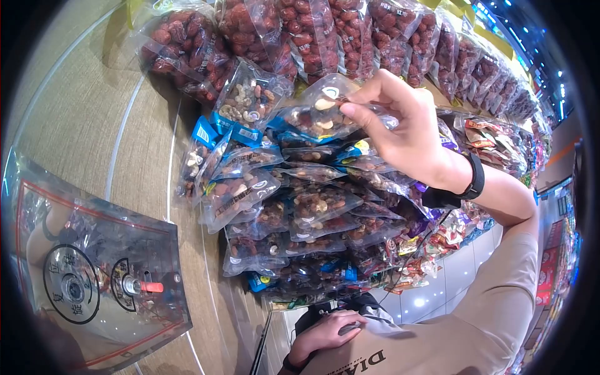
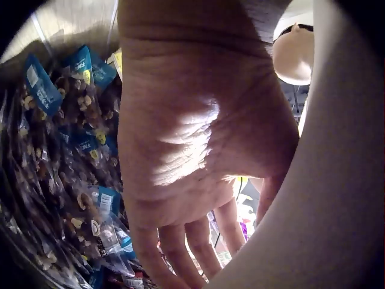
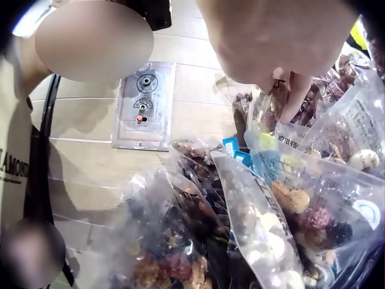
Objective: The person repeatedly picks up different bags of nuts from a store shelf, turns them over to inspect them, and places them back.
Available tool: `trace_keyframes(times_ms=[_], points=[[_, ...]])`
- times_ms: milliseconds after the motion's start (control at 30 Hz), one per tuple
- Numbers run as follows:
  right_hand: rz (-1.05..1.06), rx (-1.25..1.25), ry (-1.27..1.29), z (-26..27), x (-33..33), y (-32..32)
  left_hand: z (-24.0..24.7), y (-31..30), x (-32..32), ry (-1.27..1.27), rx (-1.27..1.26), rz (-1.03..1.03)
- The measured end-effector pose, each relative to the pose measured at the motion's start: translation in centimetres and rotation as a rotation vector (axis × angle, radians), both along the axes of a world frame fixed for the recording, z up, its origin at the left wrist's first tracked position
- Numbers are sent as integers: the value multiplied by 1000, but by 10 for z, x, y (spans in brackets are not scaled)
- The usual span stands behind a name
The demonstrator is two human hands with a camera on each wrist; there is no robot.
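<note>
My right hand (image 1: 406, 125) reaches over the pile and pinches the top edge of a clear bag of mixed nuts (image 1: 325, 119) between thumb and fingers. In the right wrist view, that hand (image 3: 280, 42) is at the top, its fingertips down at the plastic, above other nut bags (image 3: 258, 223). My left hand (image 1: 334, 328) lies against the front of the shirt, fingers loosely bent, holding nothing. Its palm (image 2: 192, 126) fills the left wrist view, with fingers hanging down beside the stacked nut bags (image 2: 90, 198).
Bags of red dates (image 1: 312, 37) line the back of the wooden surface (image 1: 94, 112). A clear panel with printed circles (image 1: 100, 275) stands at the left. Small wrapped packs (image 1: 450, 231) lie to the right, above a tiled floor (image 1: 431, 287).
</note>
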State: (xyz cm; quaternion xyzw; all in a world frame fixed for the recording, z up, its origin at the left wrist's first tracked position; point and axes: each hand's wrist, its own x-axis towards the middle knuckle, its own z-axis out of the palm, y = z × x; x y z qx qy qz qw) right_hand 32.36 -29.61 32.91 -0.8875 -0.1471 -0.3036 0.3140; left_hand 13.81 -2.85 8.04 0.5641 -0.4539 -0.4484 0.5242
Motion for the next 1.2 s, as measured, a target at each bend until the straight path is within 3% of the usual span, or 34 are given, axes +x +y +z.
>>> trace_keyframes(times_ms=[400,667,900,1067,1200], points=[[43,-122,5,-7,-9,-7,1,0,1,1,-15,21],[147,-393,40,-12,-1,0,2,0,2,0,-18,3],[189,-543,347,12,13,14,3,1,1,27,-5,-66],[206,-685,373,5,30,15,6,-1,-1,87,-16,-118],[260,-606,412,30,17,11,8,-1,0,92,12,-116]])
